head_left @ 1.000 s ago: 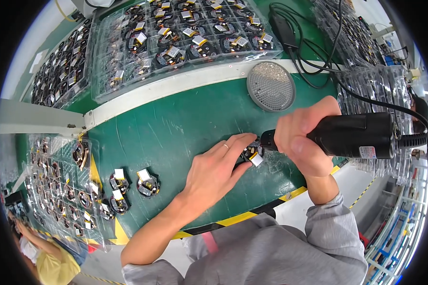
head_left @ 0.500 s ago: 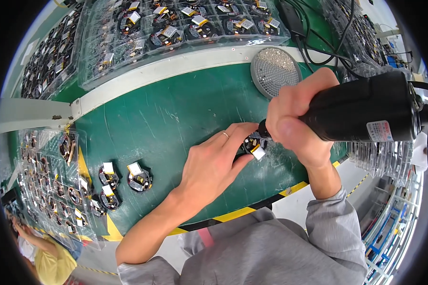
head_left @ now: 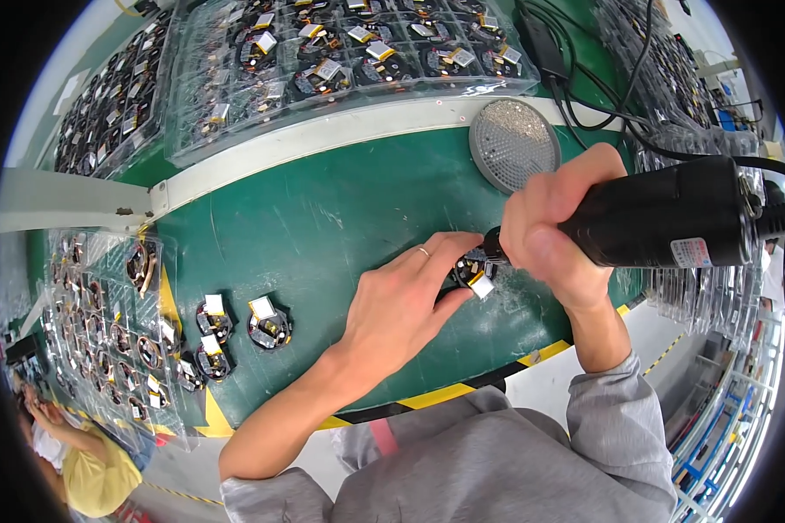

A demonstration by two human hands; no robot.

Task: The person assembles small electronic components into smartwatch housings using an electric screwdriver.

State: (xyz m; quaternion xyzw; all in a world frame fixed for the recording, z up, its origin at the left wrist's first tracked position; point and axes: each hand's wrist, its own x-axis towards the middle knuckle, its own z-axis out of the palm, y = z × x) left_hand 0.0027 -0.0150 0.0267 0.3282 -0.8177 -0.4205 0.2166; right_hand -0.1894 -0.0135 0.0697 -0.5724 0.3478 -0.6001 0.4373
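Observation:
My left hand [head_left: 397,301] grips a small round black electronic assembly [head_left: 474,268] on the green work mat, its fingers and thumb curved around the left side. A silvery battery pouch with a yellow strip [head_left: 481,285] sticks out from the near side of that assembly. In my right fist [head_left: 554,240] is a black electric screwdriver [head_left: 663,218], held nearly level with its tip end pointing left. The tip meets the assembly's upper right edge, where fingers partly hide it; whether it sits on a screw I cannot tell.
A round grey perforated dish [head_left: 515,146] of tiny metal pieces lies beyond my right hand. Several similar assemblies [head_left: 269,324] rest at left beside a clear tray [head_left: 113,340] of parts. Filled trays [head_left: 358,74] stand behind a white rail [head_left: 323,122]; black cables [head_left: 576,96] run at far right.
The whole view has shifted slightly, so things appear a little lower and to the right. Both hands keep their hold, with the screwdriver still at the assembly.

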